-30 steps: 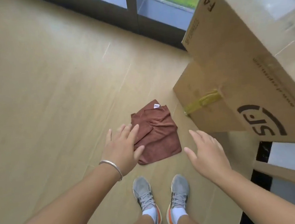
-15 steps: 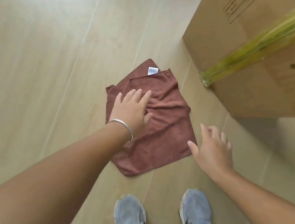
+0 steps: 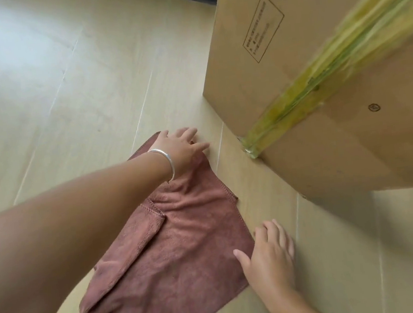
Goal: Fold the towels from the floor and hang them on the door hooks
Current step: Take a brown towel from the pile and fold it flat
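A rust-brown towel (image 3: 176,259) lies rumpled on the pale wooden floor, with its left edge folded over itself. My left hand (image 3: 182,150), with a silver bangle on the wrist, reaches across and rests on the towel's far corner, fingers spread and fairly straight. My right hand (image 3: 271,255) lies at the towel's near right edge, fingers extended, thumb touching the cloth. My left forearm covers part of the towel's left side. No door hooks are in view.
A large cardboard box (image 3: 328,94) wrapped with yellow-green tape stands on the floor just right of the towel, close to both hands. Bare wooden floor (image 3: 50,97) spreads to the left and beyond.
The camera has dropped much closer to the floor. My left hand moved from the towel's middle to its far corner. My right hand came down to the towel's near right edge.
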The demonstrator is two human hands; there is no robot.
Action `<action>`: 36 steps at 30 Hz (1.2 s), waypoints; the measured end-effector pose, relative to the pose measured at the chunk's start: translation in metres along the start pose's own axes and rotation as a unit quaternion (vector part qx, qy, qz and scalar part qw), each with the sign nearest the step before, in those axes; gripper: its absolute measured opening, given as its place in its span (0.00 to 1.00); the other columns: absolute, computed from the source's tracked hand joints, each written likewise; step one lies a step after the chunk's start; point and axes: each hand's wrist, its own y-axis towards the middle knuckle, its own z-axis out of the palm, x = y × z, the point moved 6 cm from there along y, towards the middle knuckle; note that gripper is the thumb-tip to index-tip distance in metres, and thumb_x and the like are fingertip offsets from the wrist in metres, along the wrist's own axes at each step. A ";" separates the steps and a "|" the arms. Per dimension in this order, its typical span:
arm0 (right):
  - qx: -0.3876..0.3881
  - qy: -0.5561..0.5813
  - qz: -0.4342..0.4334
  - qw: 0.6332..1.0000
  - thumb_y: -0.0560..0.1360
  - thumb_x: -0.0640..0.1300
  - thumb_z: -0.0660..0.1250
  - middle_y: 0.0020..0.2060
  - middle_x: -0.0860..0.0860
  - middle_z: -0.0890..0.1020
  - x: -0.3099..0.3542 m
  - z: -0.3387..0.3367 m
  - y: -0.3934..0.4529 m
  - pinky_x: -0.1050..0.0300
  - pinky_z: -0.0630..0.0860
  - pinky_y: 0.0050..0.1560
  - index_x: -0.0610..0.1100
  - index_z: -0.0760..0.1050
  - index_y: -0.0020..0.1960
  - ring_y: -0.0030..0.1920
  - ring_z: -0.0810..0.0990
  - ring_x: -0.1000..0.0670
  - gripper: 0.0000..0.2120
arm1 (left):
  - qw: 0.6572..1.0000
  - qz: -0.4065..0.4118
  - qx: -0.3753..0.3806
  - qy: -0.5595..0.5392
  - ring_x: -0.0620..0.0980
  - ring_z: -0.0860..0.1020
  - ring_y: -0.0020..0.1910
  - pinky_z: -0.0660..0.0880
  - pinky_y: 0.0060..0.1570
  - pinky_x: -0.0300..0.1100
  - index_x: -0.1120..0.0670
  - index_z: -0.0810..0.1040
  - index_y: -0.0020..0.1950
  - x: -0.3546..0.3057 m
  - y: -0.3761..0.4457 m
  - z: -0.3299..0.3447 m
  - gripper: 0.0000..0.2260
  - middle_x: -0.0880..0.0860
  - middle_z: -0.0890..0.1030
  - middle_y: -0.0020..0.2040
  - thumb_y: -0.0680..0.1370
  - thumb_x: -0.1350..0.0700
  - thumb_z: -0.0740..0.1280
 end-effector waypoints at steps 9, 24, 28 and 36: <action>0.031 0.014 -0.027 0.999 0.64 0.49 0.79 0.41 0.48 0.79 0.010 -0.003 -0.004 0.46 0.74 0.58 0.45 0.75 0.42 0.48 0.78 0.43 0.15 | 0.997 0.037 -0.048 0.053 0.49 0.66 0.67 0.68 0.58 0.47 0.47 0.69 0.58 -0.002 -0.019 0.004 0.12 0.48 0.69 0.63 0.76 0.57 0.63; 0.027 0.009 -0.065 0.997 0.71 0.49 0.72 0.33 0.50 0.76 0.040 -0.163 -0.062 0.49 0.71 0.54 0.47 0.75 0.33 0.40 0.76 0.45 0.11 | 0.964 -0.077 -0.158 -0.198 0.54 0.79 0.41 0.67 0.40 0.36 0.47 0.81 0.56 0.022 -0.196 -0.100 0.12 0.47 0.83 0.47 0.76 0.57 0.65; -0.012 0.019 -0.123 0.992 0.69 0.45 0.74 0.34 0.52 0.75 0.067 -0.256 -0.086 0.46 0.71 0.57 0.47 0.75 0.33 0.41 0.75 0.45 0.10 | 0.918 -0.158 -0.233 -0.280 0.54 0.82 0.44 0.78 0.49 0.50 0.51 0.85 0.48 0.044 -0.285 -0.161 0.07 0.50 0.84 0.50 0.75 0.59 0.68; -0.041 0.000 -0.244 0.969 0.68 0.43 0.74 0.37 0.53 0.77 0.154 -0.422 -0.113 0.45 0.66 0.64 0.48 0.79 0.37 0.48 0.76 0.47 0.04 | 0.855 -0.374 -0.176 -0.314 0.52 0.78 0.51 0.66 0.66 0.54 0.49 0.84 0.40 0.120 -0.441 -0.255 0.05 0.45 0.82 0.48 0.72 0.59 0.72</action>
